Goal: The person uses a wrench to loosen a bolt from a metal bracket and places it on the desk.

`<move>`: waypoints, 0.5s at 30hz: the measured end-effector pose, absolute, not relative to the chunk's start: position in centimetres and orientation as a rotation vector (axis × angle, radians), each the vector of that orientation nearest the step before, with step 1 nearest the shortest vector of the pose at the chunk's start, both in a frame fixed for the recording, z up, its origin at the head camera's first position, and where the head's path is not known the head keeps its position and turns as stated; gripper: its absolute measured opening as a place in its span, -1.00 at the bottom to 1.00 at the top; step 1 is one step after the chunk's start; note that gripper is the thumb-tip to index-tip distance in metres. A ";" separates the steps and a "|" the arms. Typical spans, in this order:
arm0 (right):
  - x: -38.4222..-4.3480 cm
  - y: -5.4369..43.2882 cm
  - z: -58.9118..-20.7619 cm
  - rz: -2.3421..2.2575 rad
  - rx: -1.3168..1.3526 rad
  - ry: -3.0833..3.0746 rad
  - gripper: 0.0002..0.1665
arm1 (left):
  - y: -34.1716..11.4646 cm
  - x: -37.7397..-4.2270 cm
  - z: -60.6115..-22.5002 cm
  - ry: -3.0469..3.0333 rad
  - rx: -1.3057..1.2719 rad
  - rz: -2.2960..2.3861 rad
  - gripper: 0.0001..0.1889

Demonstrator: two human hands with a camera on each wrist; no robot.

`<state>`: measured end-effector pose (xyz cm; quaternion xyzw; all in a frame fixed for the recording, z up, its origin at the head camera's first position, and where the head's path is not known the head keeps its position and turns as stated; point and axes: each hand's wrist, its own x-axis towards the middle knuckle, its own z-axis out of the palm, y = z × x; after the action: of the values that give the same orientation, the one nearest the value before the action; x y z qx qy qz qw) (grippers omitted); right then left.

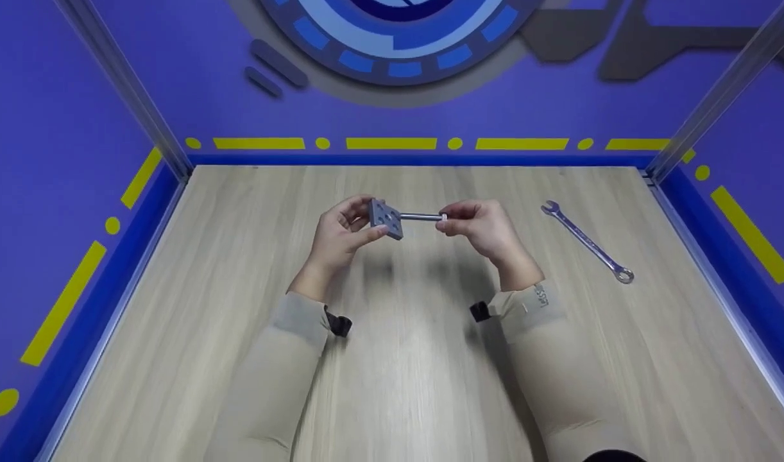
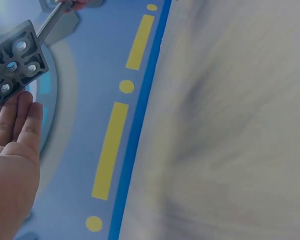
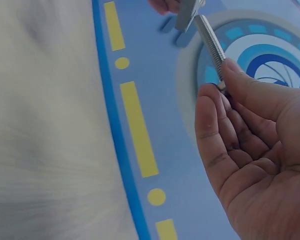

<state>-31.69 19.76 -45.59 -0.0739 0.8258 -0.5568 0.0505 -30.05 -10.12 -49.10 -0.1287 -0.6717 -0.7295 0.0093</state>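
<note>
My left hand (image 1: 338,234) grips a dark grey square plate (image 1: 385,219) by its edges, thumb at the near edge and fingers behind. Several round holes (image 2: 21,46) pierce its face, as the left wrist view shows. From the right, a long threaded bolt (image 1: 421,217) lies level with its tip right at the plate's face. Thumb and fingertips of my right hand (image 1: 484,228) pinch the bolt at its head end, which they partly cover. In the right wrist view the thread (image 3: 210,42) runs along the shank toward the plate's edge (image 3: 186,16). Both parts are held above the table.
A combination wrench (image 1: 588,240) lies slantwise on the wooden table (image 1: 392,372), right of my right hand. Blue printed panels (image 1: 174,77) wall in the back and both sides, with metal posts (image 1: 719,90) at the rear corners.
</note>
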 end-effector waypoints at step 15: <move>-32.9 21.7 -47.3 -1.711 -0.095 2.406 -0.61 | -11.8 -30.5 -50.0 -2.223 -0.170 -2.277 -0.20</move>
<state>-32.86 21.73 -47.31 -0.0322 0.8110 -0.5766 0.0937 -30.54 -11.78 -50.03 -0.0534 -0.6973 -0.7144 -0.0227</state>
